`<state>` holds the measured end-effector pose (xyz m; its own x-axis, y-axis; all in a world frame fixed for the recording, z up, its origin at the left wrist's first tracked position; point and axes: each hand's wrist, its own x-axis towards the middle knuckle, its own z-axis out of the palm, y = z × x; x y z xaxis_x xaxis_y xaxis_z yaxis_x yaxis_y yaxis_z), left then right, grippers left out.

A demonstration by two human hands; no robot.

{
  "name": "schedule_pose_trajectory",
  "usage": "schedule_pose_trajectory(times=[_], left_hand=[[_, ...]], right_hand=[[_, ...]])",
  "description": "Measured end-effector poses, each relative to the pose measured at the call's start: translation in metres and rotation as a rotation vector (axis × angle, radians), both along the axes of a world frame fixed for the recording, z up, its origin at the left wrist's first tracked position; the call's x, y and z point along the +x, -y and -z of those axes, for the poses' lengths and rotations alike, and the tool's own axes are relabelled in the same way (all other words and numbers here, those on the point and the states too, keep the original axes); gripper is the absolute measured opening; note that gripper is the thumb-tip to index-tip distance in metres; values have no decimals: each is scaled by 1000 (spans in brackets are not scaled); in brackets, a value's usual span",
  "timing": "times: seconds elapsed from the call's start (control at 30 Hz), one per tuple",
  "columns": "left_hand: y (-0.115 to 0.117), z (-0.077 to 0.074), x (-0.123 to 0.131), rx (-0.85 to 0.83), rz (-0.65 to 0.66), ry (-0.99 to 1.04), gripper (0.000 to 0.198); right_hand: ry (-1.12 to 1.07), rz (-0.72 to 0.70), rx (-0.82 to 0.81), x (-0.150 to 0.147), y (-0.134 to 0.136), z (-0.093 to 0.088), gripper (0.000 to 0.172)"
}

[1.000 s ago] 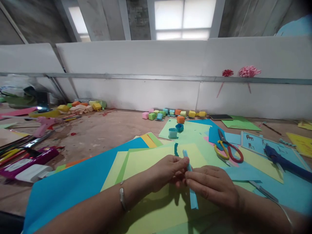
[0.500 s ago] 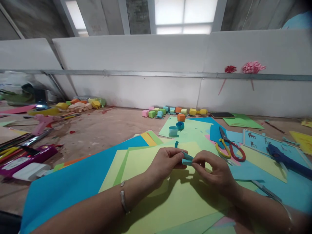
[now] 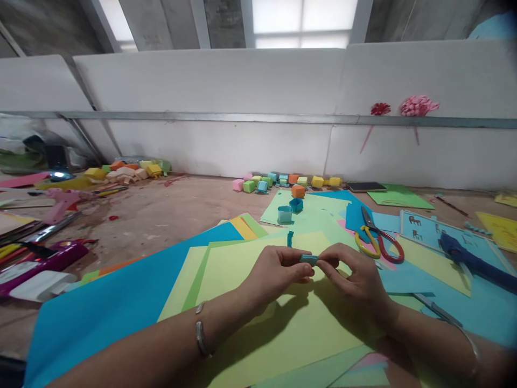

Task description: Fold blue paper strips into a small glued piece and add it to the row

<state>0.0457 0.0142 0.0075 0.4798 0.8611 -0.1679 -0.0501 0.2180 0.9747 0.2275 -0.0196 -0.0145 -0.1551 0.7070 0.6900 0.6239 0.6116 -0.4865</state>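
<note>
A small folded strip of light blue paper (image 3: pixel 309 260) is held between my two hands, above a pale yellow-green sheet (image 3: pixel 258 328). My left hand (image 3: pixel 278 272) grips its left end with thumb and fingers. At its right end, my right hand (image 3: pixel 351 275) pinches it between thumb and forefinger. Just beyond my fingers stands a small curled blue paper piece (image 3: pixel 290 238). Farther back are an open light blue paper box (image 3: pixel 285 214) and a darker blue one (image 3: pixel 296 205).
Scissors (image 3: pixel 379 240) with yellow and red handles lie right of my hands, near a dark blue glue gun (image 3: pixel 476 267). Small coloured paper cubes (image 3: pixel 298 191) line the back. A pink glue gun (image 3: pixel 60 205) and purple device (image 3: pixel 56 261) lie left. Blue card (image 3: pixel 109 312) spreads beneath.
The two blue flaps that stood apart between my fingers are now pressed together into one narrow strip. The view has shifted slightly.
</note>
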Motion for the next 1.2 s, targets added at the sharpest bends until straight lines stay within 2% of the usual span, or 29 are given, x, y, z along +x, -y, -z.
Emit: schedule_pose_trajectory(times=[0.13, 0.27, 0.37, 0.43, 0.53, 0.67, 1.2], left_hand=[[-2, 4, 1, 34, -90, -5, 14], [-5, 5, 1, 89, -157, 107, 15], [-6, 6, 0, 125, -187, 169, 16], [-6, 7, 0, 139, -201, 184, 17], [-7, 9, 0, 154, -201, 180, 18], [-9, 11, 0, 168, -185, 144, 19], [-11, 8, -4, 287, -177, -41, 18]], right_hand=[[-8, -58, -13, -1, 1, 1, 4], [-142, -96, -86, -2, 2, 3, 29], [-267, -109, -145, 0, 0, 5, 38], [-312, -88, -217, 3, -3, 5, 35], [-284, -77, -318, 5, -7, 3, 22], [-258, -79, -344, 5, -9, -1, 12], [-277, -48, -373, 5, -9, -1, 9]])
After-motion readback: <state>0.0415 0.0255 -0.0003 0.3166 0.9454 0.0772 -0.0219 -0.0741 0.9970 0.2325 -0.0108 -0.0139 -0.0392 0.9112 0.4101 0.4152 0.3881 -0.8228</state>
